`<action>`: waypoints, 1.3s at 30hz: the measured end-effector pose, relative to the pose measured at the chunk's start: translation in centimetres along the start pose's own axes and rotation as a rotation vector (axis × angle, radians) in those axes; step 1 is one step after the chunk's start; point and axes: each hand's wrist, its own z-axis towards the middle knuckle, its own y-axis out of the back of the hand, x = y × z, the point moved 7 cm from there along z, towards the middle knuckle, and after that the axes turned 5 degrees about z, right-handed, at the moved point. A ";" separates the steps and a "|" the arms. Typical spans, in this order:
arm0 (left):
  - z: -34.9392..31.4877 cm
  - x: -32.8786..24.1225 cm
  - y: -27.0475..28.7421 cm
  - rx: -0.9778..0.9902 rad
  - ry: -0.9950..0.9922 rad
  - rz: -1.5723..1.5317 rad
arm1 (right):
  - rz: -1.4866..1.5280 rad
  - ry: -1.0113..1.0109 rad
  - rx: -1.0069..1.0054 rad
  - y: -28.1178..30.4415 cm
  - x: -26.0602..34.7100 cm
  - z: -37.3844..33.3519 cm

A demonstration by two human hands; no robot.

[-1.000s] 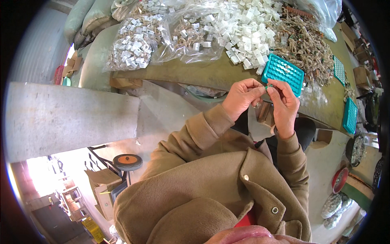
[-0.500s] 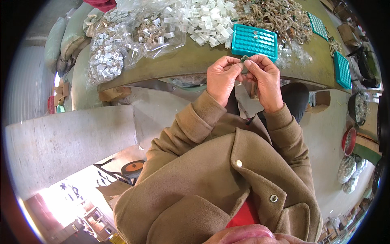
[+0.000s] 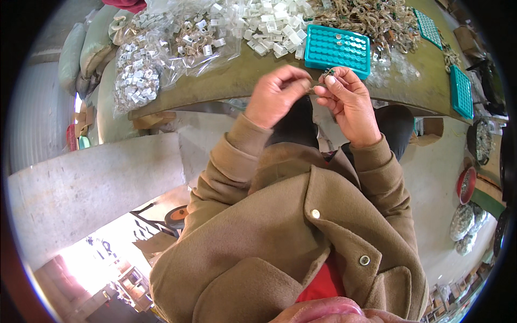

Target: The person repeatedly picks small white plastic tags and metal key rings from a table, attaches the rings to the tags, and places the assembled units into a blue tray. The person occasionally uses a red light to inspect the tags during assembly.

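Note:
My right hand pinches a small dark green part with thin wire-like bits between thumb and index finger; its other fingers curl below. My left hand is a little to the left, its thumb and fingers drawn together; whatever they hold is too small to make out. Both hands hover at the table's near edge, just below a teal tray with rows of round cells. A few small round pieces sit in the tray's cells.
On the green table lie a heap of whitish clear plastic pieces, a tangled brownish heap and clear bags of small white parts. Two more teal trays stand at the right. Scattered clear bits lie beside the near tray.
My left hand has pulled away from the green part, moving left and turning. My right hand keeps its pinch on it.

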 end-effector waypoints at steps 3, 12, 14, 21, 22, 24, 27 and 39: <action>1.6 -1.0 5.3 -0.340 -0.129 0.388 | -0.033 0.009 0.053 -0.3 -0.3 0.4; 4.6 0.2 7.7 -0.467 -0.210 0.924 | -0.174 -0.047 0.187 -1.0 -2.6 0.3; 4.1 0.3 7.9 -0.468 -0.186 0.890 | -0.205 -0.053 0.191 -1.1 -2.8 0.3; 2.2 0.3 7.3 -0.364 -0.211 0.753 | -0.259 -0.060 0.172 -1.4 -4.1 0.4; 2.0 0.4 7.0 -0.333 -0.228 0.720 | -0.267 -0.059 0.164 -1.3 -4.2 0.4; 1.7 0.8 7.1 -0.319 -0.204 0.677 | -0.289 -0.052 0.149 -1.3 -4.4 0.5; 1.3 1.1 7.4 -0.345 -0.210 0.537 | -0.310 -0.039 0.131 -1.3 -4.4 0.4; 0.5 -0.5 7.1 -0.400 -0.191 0.967 | -0.304 -0.023 0.116 -1.4 -5.1 0.0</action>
